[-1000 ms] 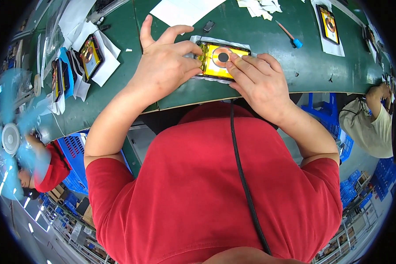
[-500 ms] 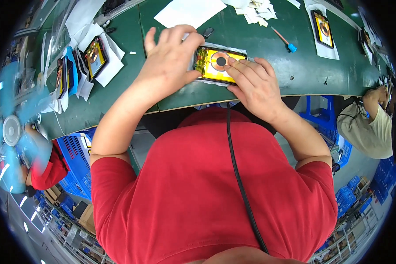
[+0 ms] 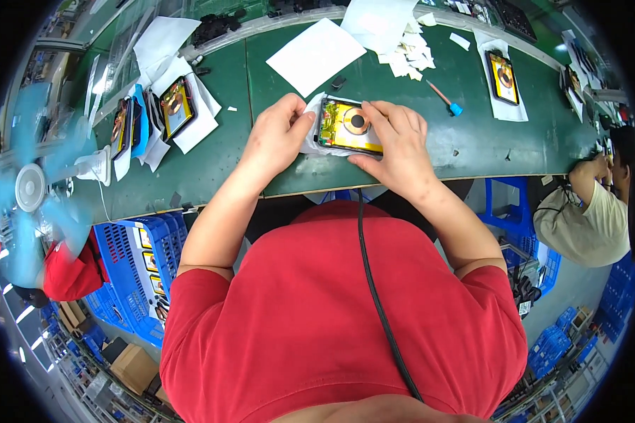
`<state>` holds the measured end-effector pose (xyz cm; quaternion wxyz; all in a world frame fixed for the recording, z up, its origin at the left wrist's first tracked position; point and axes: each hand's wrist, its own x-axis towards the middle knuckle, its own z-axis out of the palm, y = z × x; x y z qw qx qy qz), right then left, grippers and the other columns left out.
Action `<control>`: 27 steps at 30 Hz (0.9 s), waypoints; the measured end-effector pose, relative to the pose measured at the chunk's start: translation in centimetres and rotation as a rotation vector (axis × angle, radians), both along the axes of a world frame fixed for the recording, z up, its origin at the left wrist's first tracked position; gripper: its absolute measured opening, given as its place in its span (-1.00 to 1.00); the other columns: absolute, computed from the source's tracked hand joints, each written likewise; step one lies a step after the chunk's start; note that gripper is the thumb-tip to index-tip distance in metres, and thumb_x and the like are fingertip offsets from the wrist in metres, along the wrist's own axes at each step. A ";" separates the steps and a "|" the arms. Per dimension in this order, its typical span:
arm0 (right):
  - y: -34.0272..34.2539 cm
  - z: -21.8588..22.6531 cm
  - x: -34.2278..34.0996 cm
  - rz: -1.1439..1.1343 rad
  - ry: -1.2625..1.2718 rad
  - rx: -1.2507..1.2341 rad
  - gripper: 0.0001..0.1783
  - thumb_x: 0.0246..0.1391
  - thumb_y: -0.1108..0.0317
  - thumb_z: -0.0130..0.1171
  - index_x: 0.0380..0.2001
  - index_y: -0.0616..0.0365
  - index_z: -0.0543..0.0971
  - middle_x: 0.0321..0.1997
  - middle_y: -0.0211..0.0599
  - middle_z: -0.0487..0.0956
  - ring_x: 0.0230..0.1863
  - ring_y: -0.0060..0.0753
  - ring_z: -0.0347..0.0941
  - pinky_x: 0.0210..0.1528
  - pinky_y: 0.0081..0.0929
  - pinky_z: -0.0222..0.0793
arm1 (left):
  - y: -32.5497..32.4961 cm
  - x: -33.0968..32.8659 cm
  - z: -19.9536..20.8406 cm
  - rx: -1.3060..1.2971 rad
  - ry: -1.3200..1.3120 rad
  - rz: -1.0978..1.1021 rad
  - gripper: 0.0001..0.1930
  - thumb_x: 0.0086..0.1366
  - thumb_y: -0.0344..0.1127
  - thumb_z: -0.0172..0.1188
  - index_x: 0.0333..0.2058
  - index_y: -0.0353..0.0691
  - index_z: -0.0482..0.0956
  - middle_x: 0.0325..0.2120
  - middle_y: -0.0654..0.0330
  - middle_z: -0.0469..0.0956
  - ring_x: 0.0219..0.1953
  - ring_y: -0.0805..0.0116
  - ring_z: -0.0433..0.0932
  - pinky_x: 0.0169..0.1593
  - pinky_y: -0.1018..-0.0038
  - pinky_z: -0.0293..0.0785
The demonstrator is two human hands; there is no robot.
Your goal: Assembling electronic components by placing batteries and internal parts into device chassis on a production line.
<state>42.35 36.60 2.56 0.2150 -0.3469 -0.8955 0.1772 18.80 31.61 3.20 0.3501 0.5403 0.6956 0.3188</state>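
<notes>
An opened phone (image 3: 340,131) with a yellow inside and a round copper coil lies on a piece of white paper (image 3: 310,140) near the bench's front edge. My right hand (image 3: 401,144) grips its right end, thumb along the near side and fingers over the far side. Just left of the phone, my left hand (image 3: 277,134) is closed, thumb and forefinger pinched together above the paper. Whatever sits between those fingertips is too small to make out. Beyond the phone lies a small dark piece (image 3: 339,82).
Opened phones (image 3: 177,108) and papers stack at the left beside a spinning fan (image 3: 31,187). White sheets (image 3: 316,56) and scraps lie at the back. A blue-ended screwdriver (image 3: 445,99) and another opened phone (image 3: 503,77) are to the right. A co-worker (image 3: 578,215) sits far right.
My left hand has come off the phone's left end and closed into a pinch beside it. My right hand has shifted from the coil to the phone's right end. The view has shifted slightly.
</notes>
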 end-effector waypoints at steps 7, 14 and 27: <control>0.5 -0.7 -0.5 -0.008 0.104 -0.002 0.06 -0.46 0.13 0.62 0.23 0.11 0.42 0.03 -0.15 0.38 0.15 -0.04 0.28 0.22 -0.08 0.14 | 0.0 1.2 -1.0 -0.084 -0.846 0.174 -0.79 0.35 -0.40 0.23 -0.15 -0.28 0.39 -0.37 0.18 0.61 -0.39 0.53 0.54 -0.36 0.52 0.43; 2.4 1.2 1.1 0.062 0.356 -0.379 0.13 -0.24 -0.01 0.57 0.36 0.16 0.24 0.27 0.02 0.39 0.33 0.05 0.30 0.33 -0.08 0.20 | -0.5 2.4 1.7 -0.041 -0.739 -0.019 -0.55 0.25 -0.55 0.23 0.07 -0.30 0.27 -0.31 0.08 0.63 -0.28 0.47 0.60 -0.24 0.56 0.50; 5.0 2.9 4.1 -0.096 0.713 -0.871 -0.36 0.16 0.42 0.32 0.26 0.28 0.32 -0.24 -0.15 0.71 -0.24 -0.47 0.66 -0.11 -0.54 0.52 | 1.7 3.9 1.1 0.173 -0.726 0.082 -0.38 0.32 -0.53 0.20 0.27 -0.24 0.11 0.01 -0.02 0.57 -0.22 0.39 0.64 -0.22 0.55 0.53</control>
